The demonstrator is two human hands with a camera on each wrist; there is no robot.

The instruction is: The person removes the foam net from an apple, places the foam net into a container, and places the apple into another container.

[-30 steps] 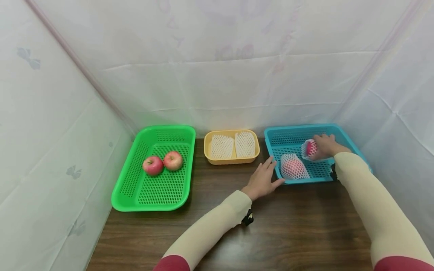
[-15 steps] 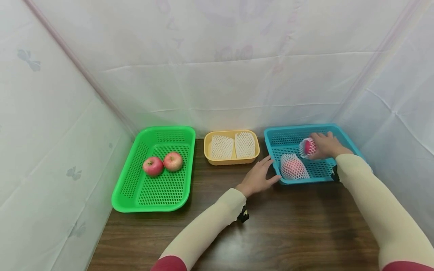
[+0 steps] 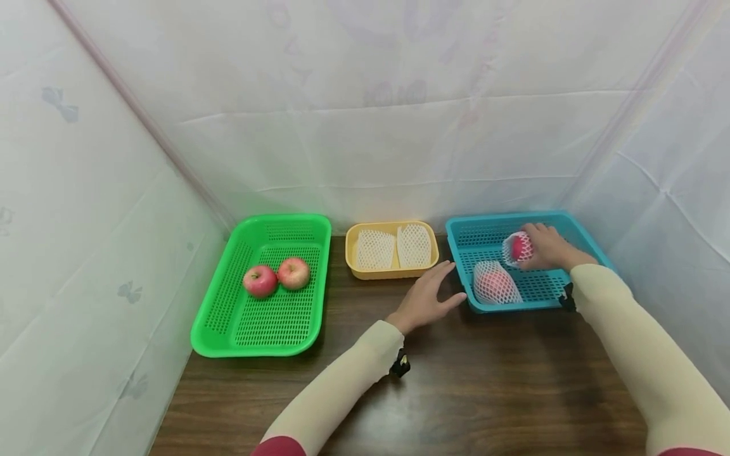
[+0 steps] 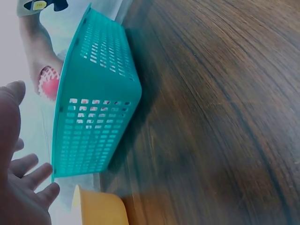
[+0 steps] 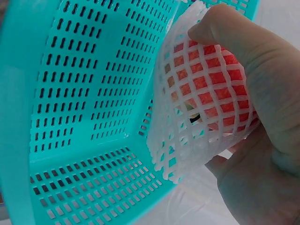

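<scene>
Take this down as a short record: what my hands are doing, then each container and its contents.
Left hand: open beside the blue basket, contact unclear
Right hand: holds a netted apple over the blue basket
Blue basket: another netted apple
Green basket: redder apple beside paler apple, unwrapped
Yellow tray: two foam nets
</scene>
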